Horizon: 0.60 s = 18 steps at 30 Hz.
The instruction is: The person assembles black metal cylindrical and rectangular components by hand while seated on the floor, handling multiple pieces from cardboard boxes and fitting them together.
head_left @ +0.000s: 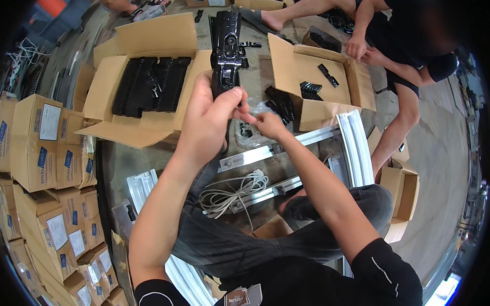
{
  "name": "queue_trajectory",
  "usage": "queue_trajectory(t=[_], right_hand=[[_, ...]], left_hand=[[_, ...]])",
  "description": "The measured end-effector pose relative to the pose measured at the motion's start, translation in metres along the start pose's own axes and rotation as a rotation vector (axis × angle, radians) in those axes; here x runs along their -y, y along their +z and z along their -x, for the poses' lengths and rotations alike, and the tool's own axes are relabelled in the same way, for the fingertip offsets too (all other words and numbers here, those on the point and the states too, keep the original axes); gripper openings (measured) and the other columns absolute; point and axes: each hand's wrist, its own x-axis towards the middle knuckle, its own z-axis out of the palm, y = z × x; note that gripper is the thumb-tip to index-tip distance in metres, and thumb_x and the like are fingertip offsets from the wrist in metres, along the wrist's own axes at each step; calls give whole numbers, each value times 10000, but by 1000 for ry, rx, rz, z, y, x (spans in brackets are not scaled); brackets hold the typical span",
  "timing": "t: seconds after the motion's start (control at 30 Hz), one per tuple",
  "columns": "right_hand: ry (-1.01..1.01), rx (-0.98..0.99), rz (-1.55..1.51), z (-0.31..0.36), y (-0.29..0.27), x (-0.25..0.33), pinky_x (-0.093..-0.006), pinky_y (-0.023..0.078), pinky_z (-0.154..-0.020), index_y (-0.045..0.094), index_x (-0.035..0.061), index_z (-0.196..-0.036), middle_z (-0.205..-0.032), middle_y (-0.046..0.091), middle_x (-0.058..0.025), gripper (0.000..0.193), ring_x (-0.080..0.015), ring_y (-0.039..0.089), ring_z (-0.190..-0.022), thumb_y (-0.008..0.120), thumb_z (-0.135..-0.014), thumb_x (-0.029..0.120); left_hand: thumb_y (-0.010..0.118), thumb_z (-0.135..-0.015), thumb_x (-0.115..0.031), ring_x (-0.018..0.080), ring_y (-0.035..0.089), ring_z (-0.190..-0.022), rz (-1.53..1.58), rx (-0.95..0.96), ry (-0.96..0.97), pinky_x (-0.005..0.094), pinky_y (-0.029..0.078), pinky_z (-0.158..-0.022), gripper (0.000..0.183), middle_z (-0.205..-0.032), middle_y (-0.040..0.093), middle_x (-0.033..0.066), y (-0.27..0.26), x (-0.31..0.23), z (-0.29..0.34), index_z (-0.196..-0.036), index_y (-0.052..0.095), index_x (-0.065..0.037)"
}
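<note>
My left hand (210,112) is wrapped round the lower end of a glossy black metal bracket-like part (228,48), held upright with its long end pointing away from me. Beside it, my right hand (270,125) has its fingertips pinched together close to the left fingers; anything between them is too small to make out. Below the hands lies a clear plastic bag (259,139) with small black pieces in it. A pile of black metal parts (280,104) rests just beyond my right hand.
An open carton (154,33) at left holds rows of black parts. Another carton (322,117) at right holds several, with a co-worker's hands (360,53) at its far side. Aluminium rails (304,138) and a coiled cable (230,195) lie nearer me. Boxes (31,139) are stacked far left.
</note>
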Motion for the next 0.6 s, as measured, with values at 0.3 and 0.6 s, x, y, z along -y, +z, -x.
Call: queue_trajectory(t=[0.3, 0.6], right_hand=[[11, 137, 165, -63, 102, -30, -480, 527, -917, 707, 52, -1060, -1093, 693, -236, 262, -398, 663, -1054, 620, -820, 114], [43, 100, 519, -73, 95, -23, -461, 560, -880, 725, 43, -1047, -1119, 698, -214, 273, -342, 691, -1050, 486, -935, 115]], left_hand=[[526, -950, -8, 138, 607, -755, -161, -95, 62, 272, 512, -550, 297, -1009, 588, 98, -9, -22, 6, -1225, 415, -28], [626, -942, -5, 32, 503, -815, -278, -142, 64, 198, 439, -712, 347, -1003, 537, 20, -25, -7, -12, -1198, 393, -29]])
